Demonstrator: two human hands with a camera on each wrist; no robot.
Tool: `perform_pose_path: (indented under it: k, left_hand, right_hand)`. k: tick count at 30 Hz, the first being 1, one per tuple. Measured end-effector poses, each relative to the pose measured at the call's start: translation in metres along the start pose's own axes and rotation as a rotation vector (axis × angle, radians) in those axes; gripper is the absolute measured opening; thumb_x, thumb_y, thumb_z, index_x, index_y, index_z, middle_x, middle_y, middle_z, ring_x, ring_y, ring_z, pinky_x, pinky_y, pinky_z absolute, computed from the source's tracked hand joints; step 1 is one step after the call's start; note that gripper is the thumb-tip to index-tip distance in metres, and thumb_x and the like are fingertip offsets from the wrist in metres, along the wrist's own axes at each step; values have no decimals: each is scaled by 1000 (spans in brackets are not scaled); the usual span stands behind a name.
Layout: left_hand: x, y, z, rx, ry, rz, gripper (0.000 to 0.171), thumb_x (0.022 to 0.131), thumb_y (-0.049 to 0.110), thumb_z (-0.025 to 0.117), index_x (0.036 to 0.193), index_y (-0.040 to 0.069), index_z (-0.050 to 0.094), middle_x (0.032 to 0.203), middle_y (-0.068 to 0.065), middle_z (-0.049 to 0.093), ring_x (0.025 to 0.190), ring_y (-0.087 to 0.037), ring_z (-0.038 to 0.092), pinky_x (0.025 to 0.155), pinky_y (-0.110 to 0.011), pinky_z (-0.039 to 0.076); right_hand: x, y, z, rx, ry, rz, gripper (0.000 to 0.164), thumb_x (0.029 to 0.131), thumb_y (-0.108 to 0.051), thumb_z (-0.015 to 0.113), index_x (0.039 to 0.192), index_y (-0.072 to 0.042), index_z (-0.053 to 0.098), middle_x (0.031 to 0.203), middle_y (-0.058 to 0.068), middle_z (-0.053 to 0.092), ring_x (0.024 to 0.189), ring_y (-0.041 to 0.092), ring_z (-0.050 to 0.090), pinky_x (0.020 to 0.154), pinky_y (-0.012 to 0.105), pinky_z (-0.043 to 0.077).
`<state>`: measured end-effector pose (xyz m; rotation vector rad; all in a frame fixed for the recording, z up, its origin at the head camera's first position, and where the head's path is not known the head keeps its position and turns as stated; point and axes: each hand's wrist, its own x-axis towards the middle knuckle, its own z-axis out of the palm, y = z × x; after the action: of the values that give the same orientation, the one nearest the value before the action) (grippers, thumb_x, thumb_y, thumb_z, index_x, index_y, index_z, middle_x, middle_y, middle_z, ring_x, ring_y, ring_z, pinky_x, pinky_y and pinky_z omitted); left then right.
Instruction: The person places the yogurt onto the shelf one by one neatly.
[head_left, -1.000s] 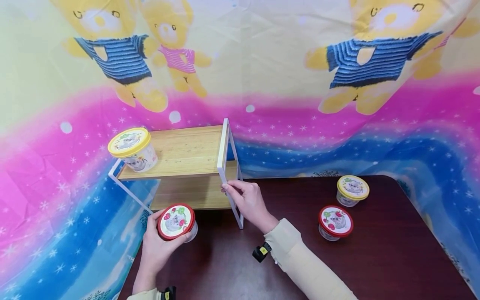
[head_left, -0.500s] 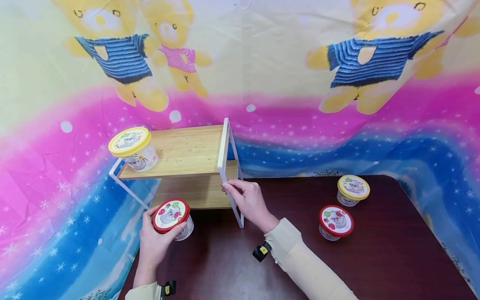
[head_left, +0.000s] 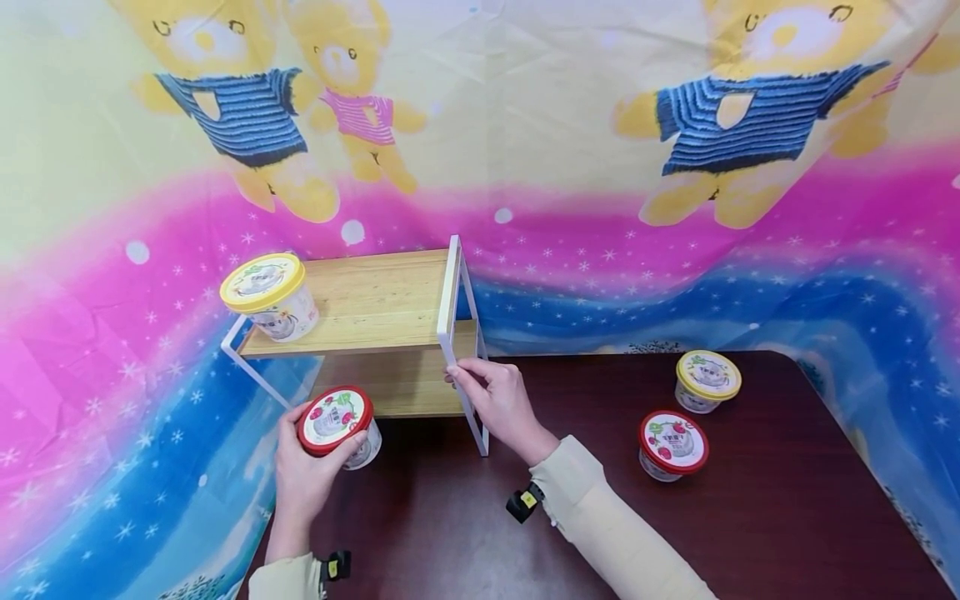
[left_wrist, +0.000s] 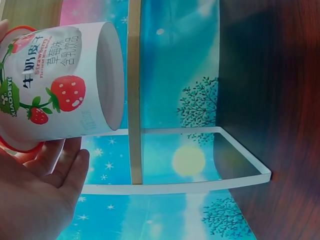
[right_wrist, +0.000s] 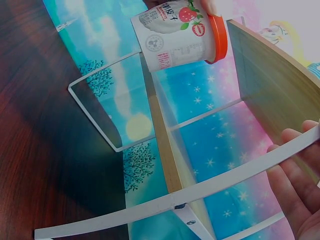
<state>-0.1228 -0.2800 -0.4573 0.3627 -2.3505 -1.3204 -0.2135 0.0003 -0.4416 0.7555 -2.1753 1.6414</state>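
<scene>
The left hand [head_left: 306, 471] wraps its fingers [left_wrist: 74, 172] around a red-lidded tub [head_left: 335, 420] near the shelf [head_left: 375, 300]. The right hand [head_left: 500, 403] pinches its white frame [head_left: 449, 292].

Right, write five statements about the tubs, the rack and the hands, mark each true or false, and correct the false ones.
1. The left hand holds a red-lidded tub. True.
2. The right hand holds a tub too. False: it grips the rack's white frame.
3. A yellow-lidded tub stands on the top shelf. True.
4. Four tubs stand on the dark table. False: two do, a yellow-lidded one and a red-lidded one.
5. The held tub's label shows strawberries. True.
</scene>
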Motion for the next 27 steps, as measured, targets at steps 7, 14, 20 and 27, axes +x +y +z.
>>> perform_pose_path:
  k: [7, 14, 20, 27]
  left_hand:
    - [5, 3, -3, 12, -18, 9, 94, 78, 36, 91, 148, 9, 34, 141, -11, 49, 127, -27, 45, 98, -51, 46]
    - [11, 6, -4, 12, -14, 41, 95, 77, 33, 92, 150, 9, 36, 141, -11, 50, 126, -27, 47, 99, -53, 45]
    - [16, 5, -5, 19, -43, 57, 95, 78, 30, 91, 152, 9, 36, 142, -11, 51, 126, -27, 48, 100, -47, 45]
    - [20, 2, -5, 2, -35, 76, 91, 77, 21, 91, 150, 10, 38, 139, -9, 54, 121, -23, 51, 94, -29, 44]
  right_hand:
    - [0, 0, 0, 6, -3, 5, 22, 101, -28, 66, 107, -12, 80, 96, -7, 76, 84, 7, 70, 76, 30, 58]
    - [1, 0, 0, 14, 0, -7, 21, 101, -27, 66, 107, -12, 80, 96, -7, 76, 84, 5, 70, 77, 29, 58]
    - [2, 1, 1, 1, 10, -25, 20, 101, -26, 66, 104, -11, 80, 93, -7, 76, 82, 6, 70, 72, 29, 58]
    - [1, 1, 1, 8, 7, -7, 19, 101, -26, 67, 104, -13, 80, 93, -8, 76, 81, 6, 70, 71, 30, 58]
